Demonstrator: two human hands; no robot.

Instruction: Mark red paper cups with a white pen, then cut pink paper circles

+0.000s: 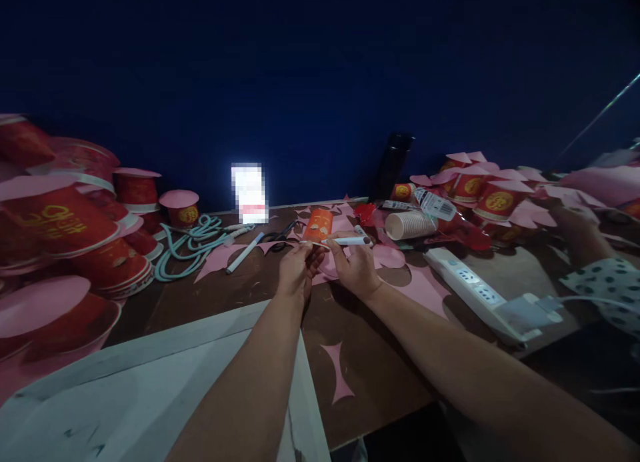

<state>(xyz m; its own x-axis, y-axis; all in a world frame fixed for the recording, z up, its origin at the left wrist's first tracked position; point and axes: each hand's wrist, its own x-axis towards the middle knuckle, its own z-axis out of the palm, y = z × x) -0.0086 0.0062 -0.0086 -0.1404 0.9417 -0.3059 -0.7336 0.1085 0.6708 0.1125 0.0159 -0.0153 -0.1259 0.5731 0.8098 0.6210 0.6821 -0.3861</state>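
Observation:
Near the middle of the table my left hand [294, 273] is closed on the rim of an orange-red paper cup [320, 223], which lies tilted with its base away from me. My right hand [359, 270] grips a white marker-like pen [353, 241] with a dark end. The pen's other end points left, close to the cup's rim; whether it touches, I cannot tell. Pink paper [390, 256] with round cut-outs lies under and around both hands. Left of them are black-handled scissors [278, 241] and a second white pen [245, 253].
Red cups topped with pink discs [181, 205] crowd the left, beside a coiled pale cable [193, 245]. To the right are stacked paper cups [407, 227], a power strip [470, 285], more capped cups [500, 201] and another person's sleeve [603, 289]. A lit screen [249, 192] stands behind.

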